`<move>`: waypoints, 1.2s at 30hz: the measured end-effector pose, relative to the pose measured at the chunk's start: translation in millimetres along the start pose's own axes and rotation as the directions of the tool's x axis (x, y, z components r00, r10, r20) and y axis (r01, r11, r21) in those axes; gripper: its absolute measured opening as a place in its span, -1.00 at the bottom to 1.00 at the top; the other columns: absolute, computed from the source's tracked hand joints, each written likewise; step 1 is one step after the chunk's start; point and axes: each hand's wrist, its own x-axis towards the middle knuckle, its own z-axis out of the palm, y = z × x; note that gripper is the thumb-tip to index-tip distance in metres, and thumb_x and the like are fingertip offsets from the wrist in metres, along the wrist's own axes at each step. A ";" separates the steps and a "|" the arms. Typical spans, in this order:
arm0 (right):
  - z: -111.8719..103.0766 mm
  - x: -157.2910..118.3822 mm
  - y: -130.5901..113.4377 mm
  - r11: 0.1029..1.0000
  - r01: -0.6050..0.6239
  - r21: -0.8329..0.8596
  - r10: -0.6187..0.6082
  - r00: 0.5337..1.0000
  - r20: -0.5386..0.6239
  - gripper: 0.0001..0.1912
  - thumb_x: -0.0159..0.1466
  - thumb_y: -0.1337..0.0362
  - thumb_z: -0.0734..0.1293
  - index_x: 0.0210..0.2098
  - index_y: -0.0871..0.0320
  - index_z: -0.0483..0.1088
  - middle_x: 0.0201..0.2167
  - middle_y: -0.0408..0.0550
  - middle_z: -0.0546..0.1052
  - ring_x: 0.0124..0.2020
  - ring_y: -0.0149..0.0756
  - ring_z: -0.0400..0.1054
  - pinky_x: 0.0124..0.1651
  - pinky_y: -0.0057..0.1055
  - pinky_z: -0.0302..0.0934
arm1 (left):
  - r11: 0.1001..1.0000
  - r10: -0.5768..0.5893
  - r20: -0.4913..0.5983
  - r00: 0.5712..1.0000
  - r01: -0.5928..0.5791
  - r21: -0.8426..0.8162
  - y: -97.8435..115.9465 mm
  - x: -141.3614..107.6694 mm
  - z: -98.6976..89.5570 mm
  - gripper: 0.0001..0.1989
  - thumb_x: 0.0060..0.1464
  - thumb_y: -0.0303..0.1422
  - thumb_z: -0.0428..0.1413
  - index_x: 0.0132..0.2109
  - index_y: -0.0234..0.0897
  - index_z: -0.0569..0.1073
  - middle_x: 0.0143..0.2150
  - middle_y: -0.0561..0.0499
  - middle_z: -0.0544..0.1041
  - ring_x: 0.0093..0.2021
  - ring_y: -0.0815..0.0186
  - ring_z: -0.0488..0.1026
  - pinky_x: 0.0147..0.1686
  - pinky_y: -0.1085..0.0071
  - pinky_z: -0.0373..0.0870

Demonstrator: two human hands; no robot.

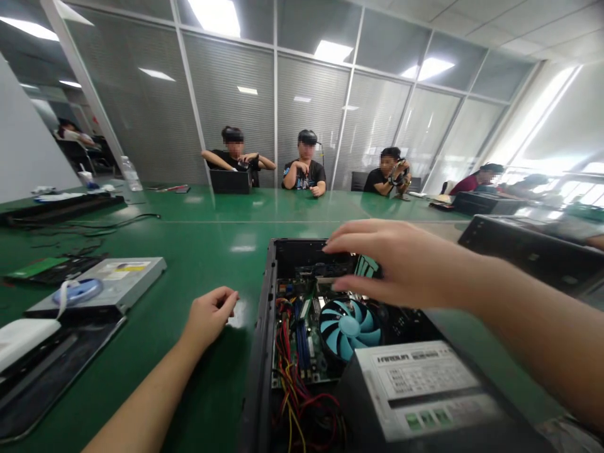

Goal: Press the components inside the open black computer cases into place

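An open black computer case lies on the green table, with a blue-bladed fan, red and yellow cables and a labelled power supply inside. My right hand hovers above the far part of the case, fingers apart and pointing left, holding nothing visible. Left of the case, my left hand rests on the table with its fingers curled. Whether anything is within those fingers is hidden.
On the left are an optical drive, a blue and white roll, a black panel and loose cables. Another case stands at the right. Several people sit across the table, one behind a black box.
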 end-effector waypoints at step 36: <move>44.6 -93.2 -17.5 0.913 -0.186 0.364 0.085 0.958 0.275 -0.55 0.08 0.02 0.44 -0.02 -0.17 0.51 0.06 -0.04 0.51 0.18 -0.03 0.30 0.11 -0.17 0.27 | 1.000 0.024 0.006 1.000 -0.024 0.014 3.9 4.1 6.3 -0.63 0.10 -0.06 0.03 -0.45 -0.23 0.48 -0.57 0.07 0.47 -0.50 0.30 0.39 -0.44 0.45 0.26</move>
